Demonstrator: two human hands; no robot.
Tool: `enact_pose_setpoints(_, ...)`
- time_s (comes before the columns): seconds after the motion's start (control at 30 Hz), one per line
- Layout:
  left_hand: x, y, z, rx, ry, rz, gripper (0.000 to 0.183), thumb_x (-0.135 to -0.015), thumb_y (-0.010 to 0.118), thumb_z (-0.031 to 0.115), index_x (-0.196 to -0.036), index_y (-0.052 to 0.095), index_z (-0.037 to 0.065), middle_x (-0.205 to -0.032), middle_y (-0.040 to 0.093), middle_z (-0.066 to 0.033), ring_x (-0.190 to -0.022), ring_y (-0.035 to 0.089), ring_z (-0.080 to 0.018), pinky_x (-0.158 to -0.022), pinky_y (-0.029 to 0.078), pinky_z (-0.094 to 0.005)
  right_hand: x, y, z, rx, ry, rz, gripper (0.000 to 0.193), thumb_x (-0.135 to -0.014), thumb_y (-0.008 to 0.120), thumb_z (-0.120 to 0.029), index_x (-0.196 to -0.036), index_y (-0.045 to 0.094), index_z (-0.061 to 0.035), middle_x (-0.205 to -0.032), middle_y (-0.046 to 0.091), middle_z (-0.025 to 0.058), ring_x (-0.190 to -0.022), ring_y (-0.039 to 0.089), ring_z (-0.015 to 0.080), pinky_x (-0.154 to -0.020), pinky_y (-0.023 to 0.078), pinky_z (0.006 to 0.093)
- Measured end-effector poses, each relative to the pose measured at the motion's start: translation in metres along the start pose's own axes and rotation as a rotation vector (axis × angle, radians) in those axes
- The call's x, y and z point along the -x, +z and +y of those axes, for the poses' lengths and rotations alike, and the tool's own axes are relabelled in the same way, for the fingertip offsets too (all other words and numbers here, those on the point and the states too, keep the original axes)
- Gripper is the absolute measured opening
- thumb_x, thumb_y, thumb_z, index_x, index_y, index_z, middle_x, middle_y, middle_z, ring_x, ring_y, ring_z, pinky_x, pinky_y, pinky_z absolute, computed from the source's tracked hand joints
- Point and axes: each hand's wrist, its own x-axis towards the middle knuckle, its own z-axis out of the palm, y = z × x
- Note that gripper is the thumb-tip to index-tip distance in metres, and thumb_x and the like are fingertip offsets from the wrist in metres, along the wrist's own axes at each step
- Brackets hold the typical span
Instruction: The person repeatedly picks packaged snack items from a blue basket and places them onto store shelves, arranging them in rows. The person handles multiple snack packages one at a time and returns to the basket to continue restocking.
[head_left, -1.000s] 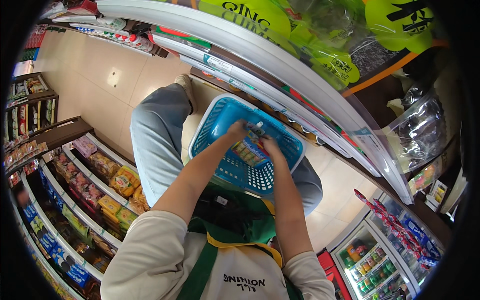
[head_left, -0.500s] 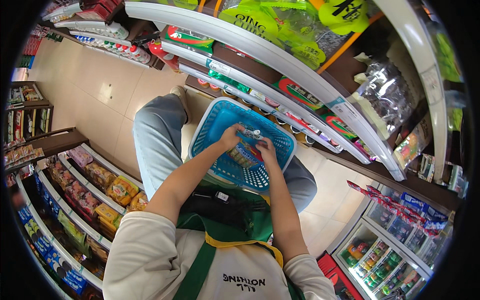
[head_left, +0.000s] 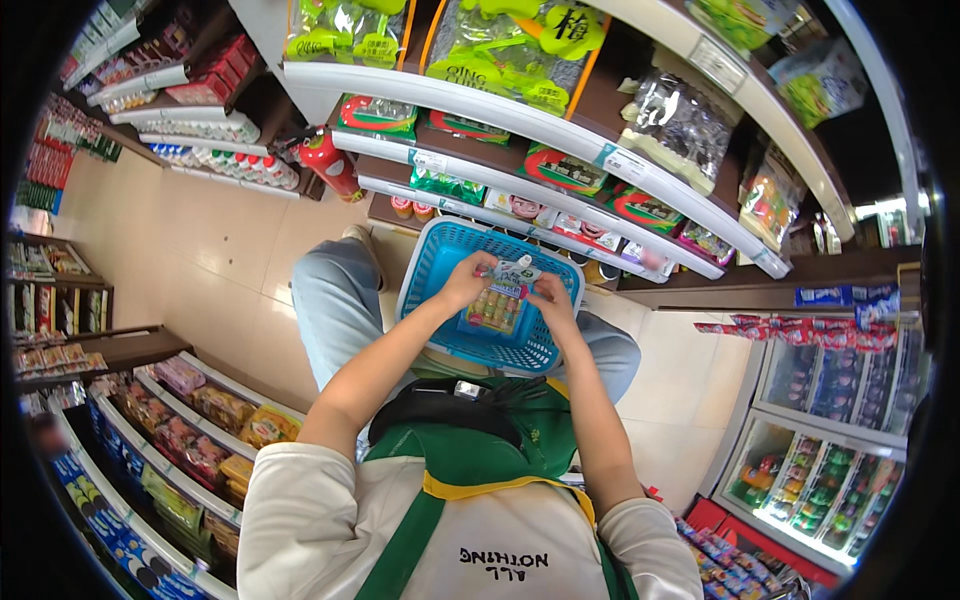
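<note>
Left hand (head_left: pixel 463 283) and right hand (head_left: pixel 551 301) are both gripping a small spouted pouch (head_left: pixel 514 278), one per side, so it's sitting right between them, over the blue basket (head_left: pixel 438 258), inside its rim.

Bright, even indoor light is falling over the frame's middle, where the left hand (head_left: pixel 466 281) and right hand (head_left: pixel 551 299) are showing fairly crisp. Pale reflections are shining on the floor (head_left: pixel 205 235) at left, clear wrapping (head_left: pixel 680 125) is glinting at upper right, and the drinks cooler (head_left: pixel 812 475) at lower right is glowing inside. Fisheye distortion is bending the shelf edges (head_left: pixel 400 84) toward a soft, black rim.
</note>
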Motion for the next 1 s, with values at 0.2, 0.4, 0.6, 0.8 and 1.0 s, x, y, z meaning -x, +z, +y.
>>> enact_pose_setpoints(0.2, 0.022, -0.01, 0.069, 0.033, 0.024, -0.138, 0.024, -0.085, 0.061, -0.006, -0.106, 0.059, 0.004, -0.109, 0.06, -0.0072, -0.104, 0.058, -0.0198, -0.089, 0.049, -0.0331, 0.025, -0.013, -0.039, 0.044, -0.152, 0.001, 0.041, -0.08, 0.071, 0.001, -0.117, 0.054, -0.0054, -0.116, 0.06, 0.0053, -0.116, 0.055, 0.0215, -0.094, 0.046, 0.0363)
enact_pose_setpoints(0.4, 0.038, -0.014, 0.129, 0.018, 0.171, -0.167, 0.022, -0.089, 0.059, -0.003, -0.11, 0.059, 0.002, -0.106, 0.062, -0.0054, -0.1, 0.06, -0.0147, -0.087, 0.049, -0.0285, 0.057, -0.026, -0.109, -0.016, -0.287, 0.01, 0.044, -0.082, 0.07, 0.001, -0.122, 0.053, -0.0067, -0.124, 0.057, 0.0051, -0.122, 0.052, 0.0209, -0.099, 0.042, 0.037)
enact_pose_setpoints(0.6, 0.054, -0.009, 0.201, 0.13, 0.391, -0.201, 0.023, -0.09, 0.06, -0.004, -0.113, 0.057, -0.001, -0.103, 0.063, -0.0071, -0.095, 0.061, -0.0132, -0.085, 0.049, -0.0265, 0.071, -0.042, -0.161, -0.101, -0.55, 0.014, 0.056, -0.075, 0.069, 0.014, -0.124, 0.051, -0.0066, -0.133, 0.051, 0.0072, -0.127, 0.047, 0.0201, -0.107, 0.036, 0.037)
enact_pose_setpoints(0.8, 0.075, -0.007, 0.273, 0.202, 0.478, -0.321, 0.026, -0.091, 0.059, 0.0, -0.118, 0.058, -0.001, -0.107, 0.064, -0.0068, -0.098, 0.06, -0.0121, -0.086, 0.049, -0.026, 0.092, -0.051, -0.21, -0.23, -0.818, 0.005, 0.061, -0.074, 0.072, 0.014, -0.127, 0.047, -0.003, -0.133, 0.049, 0.0119, -0.127, 0.048, 0.0222, -0.11, 0.035, 0.0371)
enact_pose_setpoints(1.0, 0.089, 0.007, 0.324, 0.308, 0.494, -0.419, 0.028, -0.09, 0.061, 0.0, -0.118, 0.059, -0.002, -0.109, 0.066, -0.0078, -0.101, 0.061, -0.0125, -0.089, 0.048, -0.0265, 0.114, -0.06, -0.242, -0.278, -0.891, 0.033, 0.072, -0.076, 0.074, 0.009, -0.135, 0.036, -0.0037, -0.134, 0.049, 0.0144, -0.127, 0.048, 0.0239, -0.107, 0.038, 0.0385)
